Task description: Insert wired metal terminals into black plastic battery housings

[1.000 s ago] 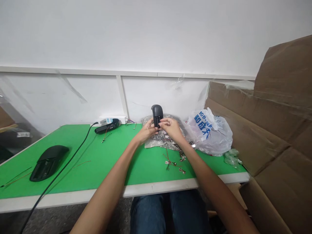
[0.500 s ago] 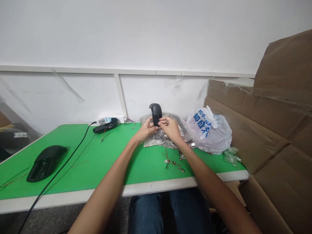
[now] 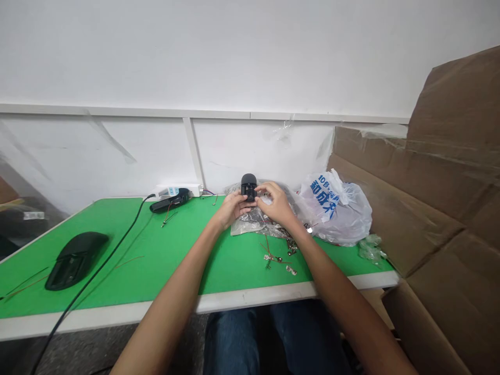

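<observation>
Both of my hands hold a small black plastic housing (image 3: 249, 186) above the far side of the green table (image 3: 164, 260). My left hand (image 3: 231, 208) grips it from the left and below, fingers closed. My right hand (image 3: 275, 204) pinches at its right side, fingers curled; what is between the fingertips is too small to make out. Under the hands lies a clear bag of small metal parts (image 3: 253, 221). Several loose metal contacts with brown wires (image 3: 278, 258) lie on the table just in front of my right wrist.
A larger black housing (image 3: 74, 259) lies at the table's left. A black cable (image 3: 97, 271) runs to a white power strip (image 3: 178, 190), with another black part (image 3: 170, 202) beside it. A white printed plastic bag (image 3: 336, 208) sits right. Cardboard boxes (image 3: 445, 208) stand on the right.
The black housing has tipped down and sits lower in my hands; it stood taller a second ago. My right fingers now reach over its side.
</observation>
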`<control>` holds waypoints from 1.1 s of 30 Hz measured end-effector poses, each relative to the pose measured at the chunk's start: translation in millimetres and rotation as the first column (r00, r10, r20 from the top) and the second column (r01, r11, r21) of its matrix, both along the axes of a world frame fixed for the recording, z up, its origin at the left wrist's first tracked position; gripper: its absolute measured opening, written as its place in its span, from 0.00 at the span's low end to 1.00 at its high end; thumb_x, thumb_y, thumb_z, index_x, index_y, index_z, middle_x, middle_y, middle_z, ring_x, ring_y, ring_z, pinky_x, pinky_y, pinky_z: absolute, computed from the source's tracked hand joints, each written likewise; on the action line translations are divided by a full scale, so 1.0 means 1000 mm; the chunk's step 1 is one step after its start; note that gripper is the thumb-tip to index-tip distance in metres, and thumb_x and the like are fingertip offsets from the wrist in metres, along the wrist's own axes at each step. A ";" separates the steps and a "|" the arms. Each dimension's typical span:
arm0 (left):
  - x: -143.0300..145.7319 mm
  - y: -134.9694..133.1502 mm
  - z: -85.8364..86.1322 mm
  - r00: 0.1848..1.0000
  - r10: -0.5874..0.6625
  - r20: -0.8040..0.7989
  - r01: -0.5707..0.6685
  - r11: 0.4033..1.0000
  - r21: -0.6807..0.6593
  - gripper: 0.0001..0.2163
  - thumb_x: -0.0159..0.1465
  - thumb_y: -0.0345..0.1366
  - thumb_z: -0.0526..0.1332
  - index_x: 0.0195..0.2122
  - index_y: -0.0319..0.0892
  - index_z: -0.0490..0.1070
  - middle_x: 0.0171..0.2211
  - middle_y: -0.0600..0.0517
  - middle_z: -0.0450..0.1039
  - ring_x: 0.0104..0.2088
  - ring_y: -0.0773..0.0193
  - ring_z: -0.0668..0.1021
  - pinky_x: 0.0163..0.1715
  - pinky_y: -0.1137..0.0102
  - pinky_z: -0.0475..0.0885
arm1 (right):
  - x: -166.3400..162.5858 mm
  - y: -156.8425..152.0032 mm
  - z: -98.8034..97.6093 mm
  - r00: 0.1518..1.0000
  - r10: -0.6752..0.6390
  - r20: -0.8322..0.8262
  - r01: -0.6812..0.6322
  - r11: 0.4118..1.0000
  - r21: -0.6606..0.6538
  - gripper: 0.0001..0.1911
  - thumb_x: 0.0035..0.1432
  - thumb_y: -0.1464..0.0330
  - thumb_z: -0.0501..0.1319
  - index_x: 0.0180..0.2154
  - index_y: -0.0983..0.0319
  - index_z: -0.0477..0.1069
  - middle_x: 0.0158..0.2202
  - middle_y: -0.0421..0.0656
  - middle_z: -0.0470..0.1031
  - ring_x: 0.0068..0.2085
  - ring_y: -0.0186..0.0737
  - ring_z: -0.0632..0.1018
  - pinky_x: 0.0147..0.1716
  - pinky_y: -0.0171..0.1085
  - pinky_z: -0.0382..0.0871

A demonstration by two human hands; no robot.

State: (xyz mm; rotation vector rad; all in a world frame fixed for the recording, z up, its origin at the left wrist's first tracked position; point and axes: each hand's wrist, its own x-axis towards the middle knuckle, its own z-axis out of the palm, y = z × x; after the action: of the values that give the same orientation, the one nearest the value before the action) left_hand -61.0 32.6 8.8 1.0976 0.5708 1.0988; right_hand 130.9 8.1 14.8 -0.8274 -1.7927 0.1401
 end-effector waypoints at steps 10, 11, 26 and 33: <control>-0.001 0.002 0.001 0.999 -0.029 0.031 0.031 0.998 -0.060 0.07 0.57 0.30 0.65 0.37 0.39 0.76 0.34 0.48 0.82 0.29 0.65 0.83 0.31 0.74 0.81 | -0.003 -0.007 0.000 0.932 -0.066 0.356 0.008 0.987 0.162 0.06 0.67 0.70 0.61 0.44 0.58 0.75 0.47 0.48 0.82 0.52 0.51 0.78 0.57 0.51 0.68; -0.001 0.002 0.001 0.999 -0.031 0.027 0.033 0.997 -0.063 0.07 0.57 0.30 0.65 0.37 0.39 0.76 0.34 0.48 0.82 0.29 0.65 0.82 0.31 0.74 0.81 | -0.003 -0.008 0.000 0.927 -0.071 0.368 0.009 0.986 0.167 0.05 0.68 0.70 0.61 0.44 0.58 0.75 0.47 0.48 0.82 0.52 0.50 0.78 0.57 0.50 0.68; 0.002 -0.003 0.005 0.999 0.006 -0.037 -0.009 0.997 -0.080 0.06 0.57 0.30 0.70 0.32 0.39 0.73 0.27 0.52 0.77 0.25 0.69 0.79 0.27 0.77 0.78 | -0.006 -0.008 -0.003 0.895 -0.122 0.430 0.027 0.975 0.220 0.10 0.71 0.70 0.59 0.50 0.59 0.77 0.51 0.51 0.82 0.53 0.52 0.77 0.55 0.52 0.69; 0.002 -0.002 0.003 1.000 -0.001 -0.022 0.000 0.998 -0.061 0.07 0.58 0.31 0.70 0.32 0.40 0.71 0.27 0.53 0.76 0.26 0.68 0.79 0.28 0.76 0.77 | -0.006 -0.009 -0.003 0.884 -0.135 0.448 0.020 0.968 0.252 0.11 0.73 0.70 0.58 0.51 0.59 0.77 0.50 0.50 0.82 0.53 0.52 0.77 0.55 0.50 0.68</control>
State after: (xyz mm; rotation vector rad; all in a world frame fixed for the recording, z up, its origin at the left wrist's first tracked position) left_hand -59.3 30.6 12.1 1.0575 0.6177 1.0633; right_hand 125.2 -0.6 11.6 -0.7987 -2.1636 -0.3547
